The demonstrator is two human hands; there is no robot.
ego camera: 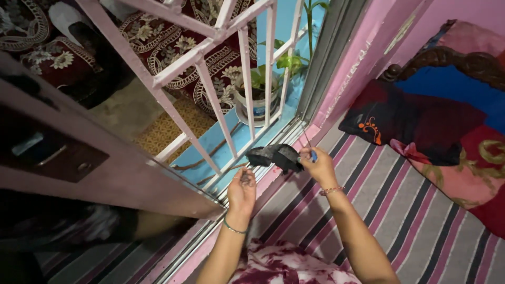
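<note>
The right hand (317,167) is closed in a pinch on a small blue-handled tool (313,155), and its fingers also meet the right edge of a dark, crumpled piece of cloth (275,156); whether they grip the cloth itself I cannot tell. The cloth lies on the pink window sill (273,176) just to the left of that hand, with its long axis running left to right along the sill. The left hand (241,190) sits lower and further left, fingers curled loosely and holding nothing that shows, close below the cloth's left end but apart from it. The right hand is therefore the nearer one. Beyond the cloth stands a white-painted metal window grille (247,79), and behind its bars a potted green plant in a pale round pot (258,97). Under both arms spreads a striped pink, grey and black bed sheet (400,210). No packages, labels or signs are visible.
</note>
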